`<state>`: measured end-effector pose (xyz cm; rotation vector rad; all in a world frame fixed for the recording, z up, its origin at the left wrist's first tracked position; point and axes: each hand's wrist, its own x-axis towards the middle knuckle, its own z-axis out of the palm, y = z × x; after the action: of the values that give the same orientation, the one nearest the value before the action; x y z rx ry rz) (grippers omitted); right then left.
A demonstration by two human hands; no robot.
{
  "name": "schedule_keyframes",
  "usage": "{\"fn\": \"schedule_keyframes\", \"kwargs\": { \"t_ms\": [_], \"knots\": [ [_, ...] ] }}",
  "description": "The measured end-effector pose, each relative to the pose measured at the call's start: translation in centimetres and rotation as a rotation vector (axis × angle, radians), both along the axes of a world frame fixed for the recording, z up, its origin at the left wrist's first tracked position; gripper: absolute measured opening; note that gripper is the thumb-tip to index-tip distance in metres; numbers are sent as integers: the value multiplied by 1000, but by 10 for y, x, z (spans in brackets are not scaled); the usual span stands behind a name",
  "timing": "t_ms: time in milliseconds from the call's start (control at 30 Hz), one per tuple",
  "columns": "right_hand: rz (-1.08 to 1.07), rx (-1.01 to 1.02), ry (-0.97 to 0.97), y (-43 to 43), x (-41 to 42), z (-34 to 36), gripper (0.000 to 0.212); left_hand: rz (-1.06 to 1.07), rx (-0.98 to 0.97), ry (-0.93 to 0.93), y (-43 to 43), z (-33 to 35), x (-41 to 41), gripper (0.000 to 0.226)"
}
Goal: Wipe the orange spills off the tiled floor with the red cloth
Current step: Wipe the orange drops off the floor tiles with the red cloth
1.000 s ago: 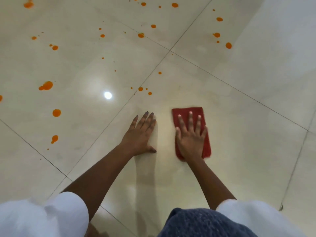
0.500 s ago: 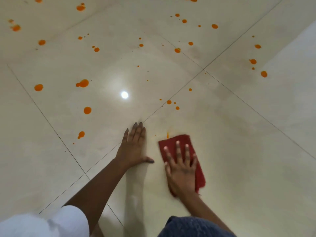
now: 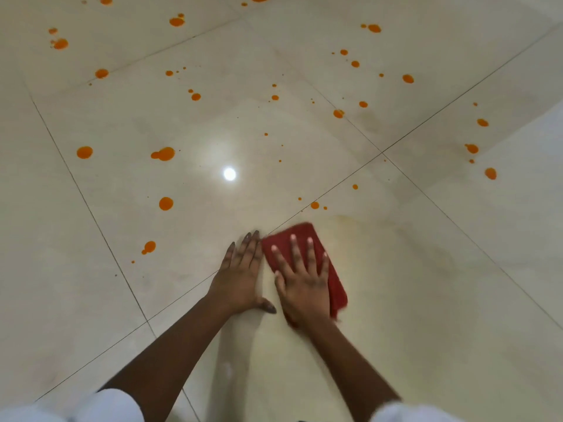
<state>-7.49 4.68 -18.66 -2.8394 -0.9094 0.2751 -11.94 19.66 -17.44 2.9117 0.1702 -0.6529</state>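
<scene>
Your right hand (image 3: 304,284) pressed the red cloth (image 3: 304,231) with straight, spread fingers, your left hand (image 3: 240,278) flat on the tiled floor (image 3: 426,300) beside it, the nearest orange spills (image 3: 314,205) just beyond the cloth's far end

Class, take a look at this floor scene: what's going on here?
Someone is wiping the tiled floor. The right hand presses flat, fingers spread, on the red cloth. The left hand rests flat on bare tile beside it. Orange spills dot the tiles ahead and to both sides, not yet wiped, the nearest drops just beyond the cloth.
</scene>
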Motion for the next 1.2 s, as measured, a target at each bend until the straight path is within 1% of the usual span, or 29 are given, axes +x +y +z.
{"fn": "schedule_keyframes", "kwargs": {
  "t_ms": [33,67,133,167,233,267,300,367,433,467,500,567,633,667,700,733,800,833,867,900,933,1000,1067,1133,1200],
  "knots": [
    [34,-26,22,5,29,0,54,7,6,3,1,1,2,138],
    [-6,-69,44,3,58,0,54,6,13,1,1,1,4,137],
    [-229,-105,71,-21,97,-1,54,2,10,-12,1,3,9,137],
    [-340,-83,81,-34,100,-2,55,1,-2,-12,1,4,13,136],
    [-500,-47,66,-45,74,-1,56,-1,-30,-6,1,3,21,138],
    [-507,-34,39,-41,49,1,56,2,-38,-3,0,1,23,139],
    [-459,-11,32,-31,28,0,56,11,-45,-4,-2,-1,27,140],
    [-241,25,22,-6,15,-4,56,33,-69,-8,-6,-6,32,142],
    [-28,13,11,16,57,-5,54,42,-71,-15,-6,-9,34,142],
    [-16,-32,37,20,87,-5,54,39,-67,-9,-5,-9,33,142],
    [-92,-66,46,14,118,-4,54,35,-72,-3,-5,-9,34,142],
    [-354,-82,80,-15,157,-1,55,42,-87,1,-4,-11,33,142],
    [-592,-8,90,-46,153,-2,55,43,-86,3,-5,-12,35,142],
    [-650,-15,64,-52,133,-2,55,43,-84,9,-6,-12,36,142],
    [-647,-19,18,-48,104,-2,54,46,-83,17,-7,-12,36,142],
    [-591,-3,2,-36,77,-4,54,52,-86,20,-7,-13,36,142],
    [-368,20,14,-5,55,-8,56,56,-96,17,-6,-13,37,142],
    [-223,16,25,10,67,-9,56,51,-98,15,-5,-13,37,141],
    [-124,3,31,19,92,-9,54,49,-104,13,-3,-11,37,141],
    [-112,-28,48,20,121,-8,54,46,-111,15,-2,-11,36,140],
    [-185,-51,37,13,151,-7,54,44,-115,15,-1,-11,35,139],
    [-443,-72,49,-24,186,-4,55,41,-110,6,-2,-11,35,139],
    [-659,9,78,-68,178,-2,55,46,-106,8,-3,-10,36,140],
    [-730,-11,33,-80,128,-4,56,56,-103,5,-5,-10,37,140],
    [-618,-45,20,-54,78,-10,59,54,-111,8,-4,-8,37,139]
  ]
}}
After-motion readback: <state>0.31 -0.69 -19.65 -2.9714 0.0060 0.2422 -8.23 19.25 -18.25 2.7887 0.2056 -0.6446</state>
